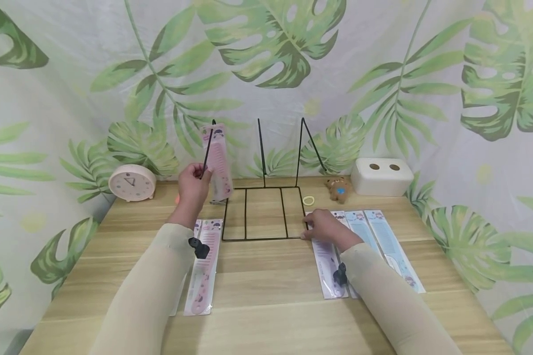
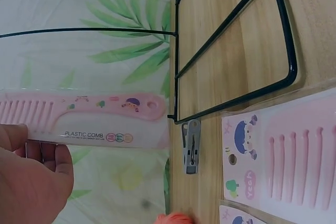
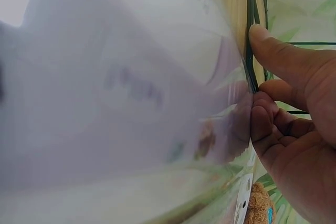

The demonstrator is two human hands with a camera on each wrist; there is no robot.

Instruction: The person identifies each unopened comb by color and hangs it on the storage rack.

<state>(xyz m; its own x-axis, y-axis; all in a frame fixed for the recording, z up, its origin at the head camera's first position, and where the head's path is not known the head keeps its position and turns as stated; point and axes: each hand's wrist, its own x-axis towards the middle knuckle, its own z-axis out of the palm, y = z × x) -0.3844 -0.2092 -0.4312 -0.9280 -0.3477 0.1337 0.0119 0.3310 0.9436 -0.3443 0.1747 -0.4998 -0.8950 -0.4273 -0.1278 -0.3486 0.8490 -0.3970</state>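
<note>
My left hand (image 1: 194, 183) holds a packaged pink plastic comb (image 1: 219, 160) upright at the left arm of a black wire rack (image 1: 266, 239). In the left wrist view the thumb lies over the clear sleeve of the comb (image 2: 121, 111), and the fingers curl behind it. At the rack's front right corner, my right hand (image 1: 326, 228) pinches the base wire between thumb and fingers. Beside that hand lies a packaged lilac comb (image 1: 330, 268), which fills much of the right wrist view as a blur. Another packaged pink comb (image 1: 204, 268) lies below my left forearm.
Packaged blue combs (image 1: 393, 244) lie at the right. Along the back stand a pink clock (image 1: 132, 183), a brown bear figure (image 1: 339, 189) and a white box with two holes (image 1: 382, 177). A yellow ring (image 1: 308, 200) and a grey clip (image 2: 191, 145) lie near the rack.
</note>
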